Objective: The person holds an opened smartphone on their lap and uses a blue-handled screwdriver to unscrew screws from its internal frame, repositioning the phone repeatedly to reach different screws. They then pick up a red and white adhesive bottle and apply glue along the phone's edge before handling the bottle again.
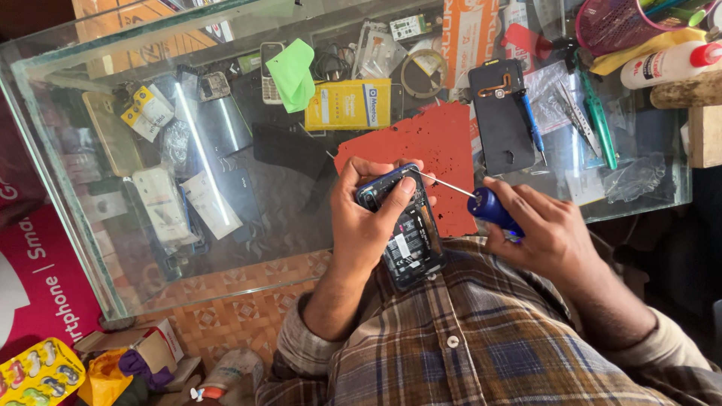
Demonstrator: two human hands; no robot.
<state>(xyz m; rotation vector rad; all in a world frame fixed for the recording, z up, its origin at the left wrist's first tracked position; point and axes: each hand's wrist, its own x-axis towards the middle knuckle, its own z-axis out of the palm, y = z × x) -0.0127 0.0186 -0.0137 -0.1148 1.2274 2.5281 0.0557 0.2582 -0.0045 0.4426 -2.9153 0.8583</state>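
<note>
Far left, under the glass top (90, 248), you've got loose stock: a white packet (159, 203), a gold phone (113, 134) and small yellow-and-white boxes (147, 109). Floor at lower left holds a yellow blister tray (37, 374) and an open carton (143, 347).

Moving right, a green cloth (292, 73) lies on the glass, with a yellow box (348, 104) just beside it. A red mat (425, 150) sits next to that, near the table's front edge.

Your left hand (366, 222) is wrapped around the phone (402, 225): fingers curled tight over its top end, thumb pressed across the open back. Rear cover is off, internals showing. You hold the phone above your lap, just off the table edge, overlapping the mat's lower corner.

Your right hand (545, 229) is closed on the screwdriver (481, 201), gripping its blue handle. The thin shaft runs up and left, and its tip meets the phone's top right corner by your left fingertips.

Right of the mat, a black phone panel (500, 116) lies flat on the glass. Beside it are a blue pen tool (532, 124), tweezers (575, 113) and a green tool (599, 124). Far right, a white bottle (665, 65) with a red cap lies on its side, below a pink basket (617, 22).
</note>
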